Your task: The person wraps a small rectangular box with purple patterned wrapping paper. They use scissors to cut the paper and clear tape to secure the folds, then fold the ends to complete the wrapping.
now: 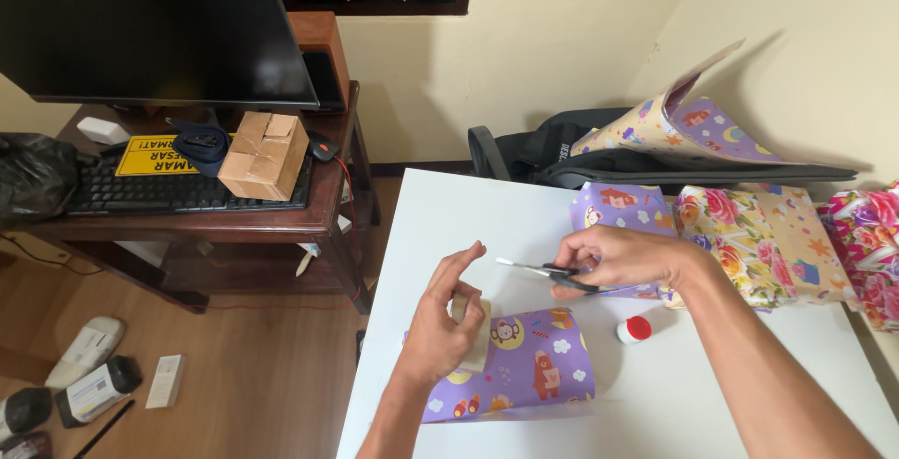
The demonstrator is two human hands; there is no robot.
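My left hand (442, 320) pinches a small roll of tape (471, 333) over a box wrapped in purple cartoon paper (529, 365) lying on the white table (440, 206). My right hand (613, 258) grips a pair of scissors (543, 272) by the black handles. The blades point left toward my left hand's raised fingers and look nearly closed. A strip of tape between roll and blades is too thin to make out.
A glue stick with a red cap (634, 330) lies right of the box. Wrapped gifts in purple (623, 208) and floral paper (749, 234) line the right side. A wooden desk (187, 220) with keyboard, cardboard box (265, 155) and monitor stands left.
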